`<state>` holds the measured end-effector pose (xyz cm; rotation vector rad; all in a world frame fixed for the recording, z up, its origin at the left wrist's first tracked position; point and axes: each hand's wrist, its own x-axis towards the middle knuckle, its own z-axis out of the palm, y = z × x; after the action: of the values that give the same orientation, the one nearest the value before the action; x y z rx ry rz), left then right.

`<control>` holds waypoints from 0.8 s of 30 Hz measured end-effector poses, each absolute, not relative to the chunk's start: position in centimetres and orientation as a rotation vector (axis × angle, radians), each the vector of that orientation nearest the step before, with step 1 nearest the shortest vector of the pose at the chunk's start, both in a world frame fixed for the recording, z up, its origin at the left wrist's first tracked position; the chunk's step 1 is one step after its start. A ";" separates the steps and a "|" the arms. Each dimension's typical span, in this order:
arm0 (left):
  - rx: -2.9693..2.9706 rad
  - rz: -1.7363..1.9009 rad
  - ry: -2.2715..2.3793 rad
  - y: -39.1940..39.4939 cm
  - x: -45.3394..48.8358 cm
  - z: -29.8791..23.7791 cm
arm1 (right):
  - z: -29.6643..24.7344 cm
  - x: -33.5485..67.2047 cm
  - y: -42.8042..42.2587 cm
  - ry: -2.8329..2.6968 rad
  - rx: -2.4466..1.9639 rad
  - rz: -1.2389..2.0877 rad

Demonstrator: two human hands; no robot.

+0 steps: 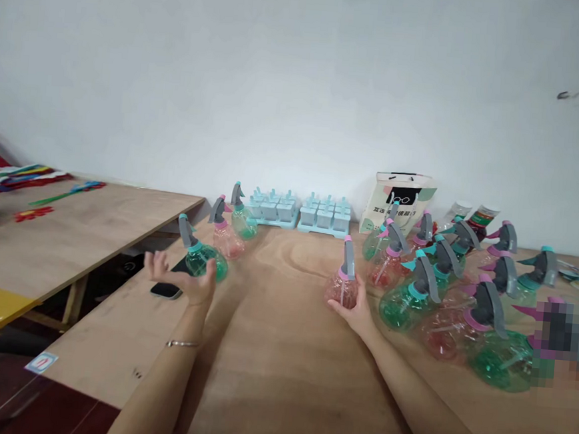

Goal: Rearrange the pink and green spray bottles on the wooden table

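My right hand [355, 307] grips the round body of a pink spray bottle [343, 281] with a grey trigger head, standing on the wooden table [279, 350]. My left hand [184, 277] hovers open, palm up, fingers spread, just in front of a green spray bottle [201, 253] near the table's left edge. It holds nothing. A dark phone [166, 290] lies just under that hand. Behind the green bottle stand a pink spray bottle [225, 233] and another green spray bottle [242, 216].
Several green and pink spray bottles [429, 288] crowd the table's right side. Two light-blue ice-pop moulds [297, 212] and a white paper bag [401, 199] stand against the wall. A second wooden table [58, 225] with coloured items lies left, across a gap.
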<state>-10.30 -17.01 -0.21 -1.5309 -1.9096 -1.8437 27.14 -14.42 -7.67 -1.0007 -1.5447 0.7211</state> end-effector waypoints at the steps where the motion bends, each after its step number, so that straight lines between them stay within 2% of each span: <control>1: -1.414 -1.868 -1.757 -17.5 -8.7 -0.6 | -7.7 27.1 -14.4 -1.543 -0.991 0.746; 3: -1.640 -1.818 -1.544 -18.1 -4.7 -0.8 | -7.8 27.1 -14.4 -1.547 -0.974 0.788; 6: -2.440 -1.757 -1.499 -17.8 2.5 0.4 | -7.7 27.3 -14.3 -1.594 -0.963 0.797; 9: -2.736 -1.947 -1.559 -16.9 8.7 1.8 | -7.2 27.4 -14.5 -1.713 -0.919 0.771; 12: -2.712 -2.107 -1.699 -16.3 12.1 2.3 | -6.4 27.8 -15.7 -1.910 -0.865 0.686; 15: -2.612 -2.243 -1.775 -15.9 13.1 1.9 | -5.9 29.0 -18.3 -1.966 -0.889 0.424; 20: -2.545 -2.507 -1.653 -14.9 12.5 1.5 | -5.5 33.0 -21.5 -1.570 -0.868 -0.333; 24: -2.477 -2.721 -1.638 -15.0 11.8 3.1 | -4.6 34.7 -20.4 -1.355 -1.109 -0.457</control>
<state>11.77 -14.95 3.14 -2.4768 -1.6383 -2.7210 34.74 -20.41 -4.61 -1.1088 -1.3546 -0.4568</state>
